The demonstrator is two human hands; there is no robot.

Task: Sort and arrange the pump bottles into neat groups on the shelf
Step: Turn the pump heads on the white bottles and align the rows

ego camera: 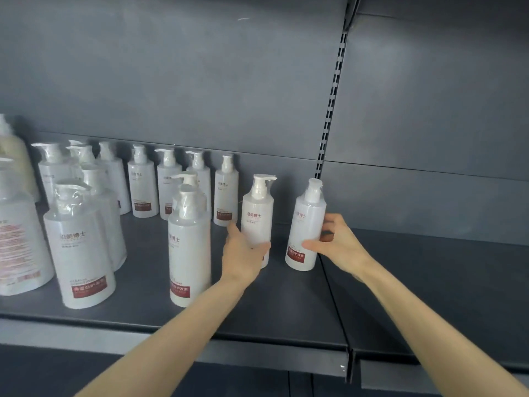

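Several white pump bottles with red labels stand on a dark grey shelf point(286, 316). My left hand point(243, 253) grips the lower part of one upright bottle point(257, 213) near the middle of the shelf. My right hand point(335, 242) holds another bottle point(307, 224) just to its right, thumb across the front and fingers behind, at the shelf's right end. A further bottle point(189, 247) stands close to the left of my left forearm. A row of bottles point(171, 187) lines the back wall.
Larger bottles point(80, 253) cluster at the front left, and a big one point(17, 242) stands at the left edge. A slotted upright point(329, 116) divides this bay from the adjoining shelf point(443, 282) on the right.
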